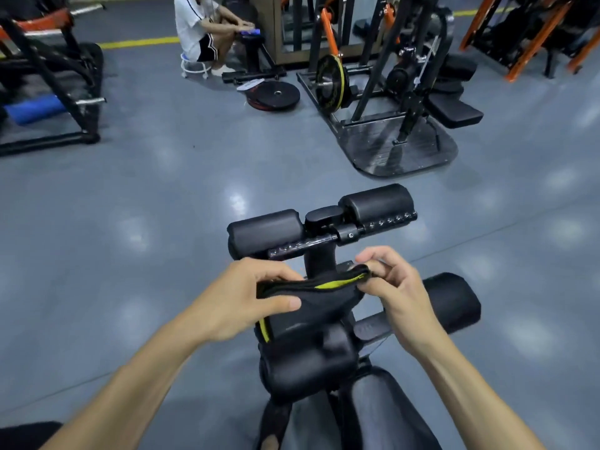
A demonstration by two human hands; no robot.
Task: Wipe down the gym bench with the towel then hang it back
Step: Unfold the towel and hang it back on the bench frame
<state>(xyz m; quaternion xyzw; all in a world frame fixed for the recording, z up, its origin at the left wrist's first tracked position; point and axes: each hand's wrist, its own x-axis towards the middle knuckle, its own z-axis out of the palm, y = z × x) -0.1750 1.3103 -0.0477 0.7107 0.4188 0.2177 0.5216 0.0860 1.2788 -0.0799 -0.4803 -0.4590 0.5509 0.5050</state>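
A black towel with a yellow-green trim (319, 295) is stretched between both hands above the bench's leg rollers. My left hand (246, 293) grips its left end, thumb across the cloth. My right hand (386, 284) pinches the right end between thumb and fingers. Part of the towel drapes down over a black roller pad (305, 362) of the gym bench. The bench's padded seat (383, 414) runs toward me at the bottom. Farther away stand the upper roller pads (376, 201) on their adjustable bar.
Grey gym floor surrounds the bench. A weight machine with a plate (331, 82) stands ahead right, loose plates (276, 94) lie on the floor, and a person sits on a stool (198, 30) at the back. A black and orange frame (48, 76) is at the left.
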